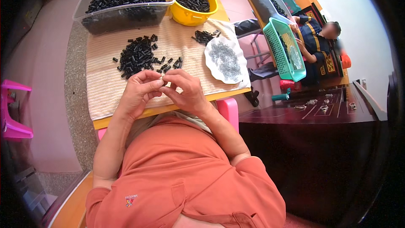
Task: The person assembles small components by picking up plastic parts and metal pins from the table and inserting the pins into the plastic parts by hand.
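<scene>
My left hand (140, 92) and my right hand (186, 91) meet above the near edge of the table, fingertips pinched together. Between them is something small; a dark bit shows under the fingers, but its kind is mostly hidden. Just beyond my hands lies a loose heap of short black tubular pieces (137, 55), with several strays toward the right. A scalloped white plate (208, 64) right of my right hand holds many tiny, clear or silvery pieces (226, 61). Behind the plate sits a smaller pile of black pieces (205, 37).
A striped cloth (103, 95) covers the table. At its far side stand a big clear tub (126, 16) and a yellow basin (186, 16), both filled with black pieces. To the right, another person (314, 38) works by a green basket (291, 72). A pink stool (17, 128) stands left.
</scene>
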### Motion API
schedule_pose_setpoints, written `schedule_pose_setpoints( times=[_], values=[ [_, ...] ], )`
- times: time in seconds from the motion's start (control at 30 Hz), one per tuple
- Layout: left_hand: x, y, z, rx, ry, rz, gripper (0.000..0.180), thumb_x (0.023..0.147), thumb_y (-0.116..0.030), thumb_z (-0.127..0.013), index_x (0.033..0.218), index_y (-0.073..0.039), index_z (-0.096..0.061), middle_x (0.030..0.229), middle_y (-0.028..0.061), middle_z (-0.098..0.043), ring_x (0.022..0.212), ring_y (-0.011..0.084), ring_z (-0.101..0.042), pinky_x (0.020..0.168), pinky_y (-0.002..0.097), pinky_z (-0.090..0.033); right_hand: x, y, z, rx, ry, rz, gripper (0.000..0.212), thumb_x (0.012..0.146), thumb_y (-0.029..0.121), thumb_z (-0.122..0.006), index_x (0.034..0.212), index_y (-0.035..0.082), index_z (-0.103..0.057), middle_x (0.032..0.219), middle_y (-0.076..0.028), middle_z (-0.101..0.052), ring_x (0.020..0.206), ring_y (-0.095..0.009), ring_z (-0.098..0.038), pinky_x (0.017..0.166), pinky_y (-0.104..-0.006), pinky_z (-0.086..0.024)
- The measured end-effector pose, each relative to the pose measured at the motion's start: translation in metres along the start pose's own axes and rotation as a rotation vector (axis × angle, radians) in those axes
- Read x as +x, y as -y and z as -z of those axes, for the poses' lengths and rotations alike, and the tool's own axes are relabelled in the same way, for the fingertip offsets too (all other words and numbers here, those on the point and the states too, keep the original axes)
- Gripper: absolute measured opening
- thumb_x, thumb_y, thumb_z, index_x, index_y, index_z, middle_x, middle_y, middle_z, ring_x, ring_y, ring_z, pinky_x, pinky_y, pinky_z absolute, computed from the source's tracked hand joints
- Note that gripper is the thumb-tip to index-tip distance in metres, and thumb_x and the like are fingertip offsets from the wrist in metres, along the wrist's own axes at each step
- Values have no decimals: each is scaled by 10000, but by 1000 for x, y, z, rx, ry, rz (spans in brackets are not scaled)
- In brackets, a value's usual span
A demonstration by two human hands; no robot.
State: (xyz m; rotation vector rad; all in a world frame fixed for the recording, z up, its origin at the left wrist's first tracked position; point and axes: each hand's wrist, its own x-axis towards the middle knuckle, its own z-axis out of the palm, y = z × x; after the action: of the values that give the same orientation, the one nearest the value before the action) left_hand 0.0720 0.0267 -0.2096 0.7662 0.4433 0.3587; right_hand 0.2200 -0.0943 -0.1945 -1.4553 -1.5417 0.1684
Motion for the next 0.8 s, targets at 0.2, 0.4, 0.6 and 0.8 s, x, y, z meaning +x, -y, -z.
schedule_pose_setpoints(
  times=[0.2,0.4,0.6,0.8],
  values=[
    [-1,-2,2,33,22,-6,144,876,-65,-714,999,-58,-638,913,41,-703,800,115,-683,720,258,-574,4,5,7,-99,33,83,234,786,-2,-749,1004,21,-667,976,-141,-671,787,-287,-687,652,-343,-557],
    [-3,-5,-2,40,30,20,151,870,-69,-719,995,-42,-639,902,54,-700,791,128,-687,721,268,-583,-1,-2,10,-78,27,46,202,792,-5,-737,978,13,-661,967,-139,-672,816,-293,-690,672,-351,-557],
    [-3,-6,0,78,53,37,169,863,-79,-740,989,-29,-639,883,62,-696,763,137,-688,697,273,-595,2,2,15,-77,119,28,195,820,-14,-703,1008,18,-665,962,-139,-671,815,-297,-689,684,-349,-557],
    [-4,-8,-3,107,61,52,159,859,-61,-743,977,-34,-640,888,64,-702,763,135,-689,705,274,-601,-4,0,14,-24,137,-16,230,865,-9,-664,1092,25,-662,1028,-153,-660,802,-278,-687,681,-337,-550]
  ],
)
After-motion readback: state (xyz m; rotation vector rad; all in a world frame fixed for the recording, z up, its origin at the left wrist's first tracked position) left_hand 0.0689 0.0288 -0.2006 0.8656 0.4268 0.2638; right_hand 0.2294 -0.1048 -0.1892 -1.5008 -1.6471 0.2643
